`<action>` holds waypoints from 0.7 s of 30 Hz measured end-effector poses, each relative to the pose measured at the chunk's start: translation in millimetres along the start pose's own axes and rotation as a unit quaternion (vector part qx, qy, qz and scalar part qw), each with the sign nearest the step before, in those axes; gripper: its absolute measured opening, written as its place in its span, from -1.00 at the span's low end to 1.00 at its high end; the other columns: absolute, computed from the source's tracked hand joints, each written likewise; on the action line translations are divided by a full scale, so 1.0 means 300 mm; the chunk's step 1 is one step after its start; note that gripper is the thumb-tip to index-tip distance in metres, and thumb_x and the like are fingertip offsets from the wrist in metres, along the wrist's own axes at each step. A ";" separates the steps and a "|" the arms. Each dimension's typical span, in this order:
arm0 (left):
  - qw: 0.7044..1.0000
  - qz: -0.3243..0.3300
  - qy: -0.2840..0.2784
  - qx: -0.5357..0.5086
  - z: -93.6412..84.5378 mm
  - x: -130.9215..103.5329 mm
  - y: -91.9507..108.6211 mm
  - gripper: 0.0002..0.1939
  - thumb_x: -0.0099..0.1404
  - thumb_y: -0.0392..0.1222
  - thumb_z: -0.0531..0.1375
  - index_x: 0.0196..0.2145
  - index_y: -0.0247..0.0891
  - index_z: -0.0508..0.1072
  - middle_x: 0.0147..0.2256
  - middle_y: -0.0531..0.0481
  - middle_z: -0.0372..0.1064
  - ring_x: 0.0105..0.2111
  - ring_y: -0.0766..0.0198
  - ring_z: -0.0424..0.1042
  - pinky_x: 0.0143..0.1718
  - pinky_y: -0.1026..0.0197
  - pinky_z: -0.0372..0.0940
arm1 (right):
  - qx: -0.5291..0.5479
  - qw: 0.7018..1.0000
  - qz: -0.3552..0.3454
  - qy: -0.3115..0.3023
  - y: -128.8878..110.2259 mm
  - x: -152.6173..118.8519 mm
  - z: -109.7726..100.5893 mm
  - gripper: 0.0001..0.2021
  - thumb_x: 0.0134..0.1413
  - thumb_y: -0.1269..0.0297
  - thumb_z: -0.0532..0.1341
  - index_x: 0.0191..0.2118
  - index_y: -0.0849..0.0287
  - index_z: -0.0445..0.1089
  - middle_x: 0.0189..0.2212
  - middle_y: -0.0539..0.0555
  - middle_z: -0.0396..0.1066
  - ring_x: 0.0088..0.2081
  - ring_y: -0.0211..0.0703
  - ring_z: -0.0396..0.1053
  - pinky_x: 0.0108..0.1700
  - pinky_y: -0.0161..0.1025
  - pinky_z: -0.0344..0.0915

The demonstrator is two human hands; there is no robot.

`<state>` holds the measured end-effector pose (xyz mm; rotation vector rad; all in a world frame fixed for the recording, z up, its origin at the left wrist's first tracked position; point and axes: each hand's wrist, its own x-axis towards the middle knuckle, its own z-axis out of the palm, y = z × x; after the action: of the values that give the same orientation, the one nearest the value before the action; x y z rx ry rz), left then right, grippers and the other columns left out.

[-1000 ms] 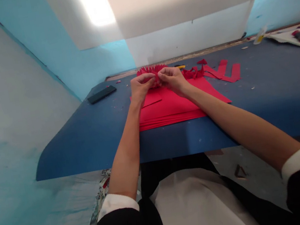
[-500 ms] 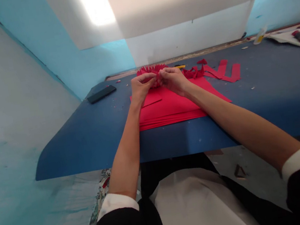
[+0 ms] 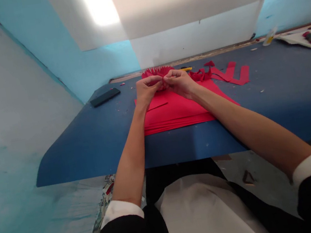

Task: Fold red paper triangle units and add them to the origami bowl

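Left hand and right hand each pinch a red paper piece in a narrow grip, apparently steadying it from both sides, above red sheets on the counter, near the spiky form.

Worktop count: left hand + right hand = 2; spiked red paper piece, 1; red sheet stack, 1 (sheets uncountable); dark block near far left corner, 1; near far edge, yellow tool, 1; bottle, 1.

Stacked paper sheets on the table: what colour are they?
The stacked paper sheets are red, best seen in the head view.
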<state>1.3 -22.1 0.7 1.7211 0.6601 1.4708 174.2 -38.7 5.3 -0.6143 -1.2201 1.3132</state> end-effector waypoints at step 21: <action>0.998 0.017 0.015 0.064 0.016 -0.009 0.041 -0.58 0.20 0.18 0.51 -0.41 -0.27 0.62 -0.47 -0.02 0.56 -0.44 0.29 0.53 -0.33 0.23 0.45 | -0.158 0.983 -0.085 0.039 0.021 0.017 -0.005 -0.69 0.05 0.08 0.54 -0.44 0.13 0.49 -0.51 0.03 0.50 -0.48 -0.22 0.43 -0.33 -0.18 0.49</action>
<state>4.3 -32.4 9.0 1.8169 0.7593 1.5091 172.2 -32.2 0.8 -0.7618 -1.3971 0.9512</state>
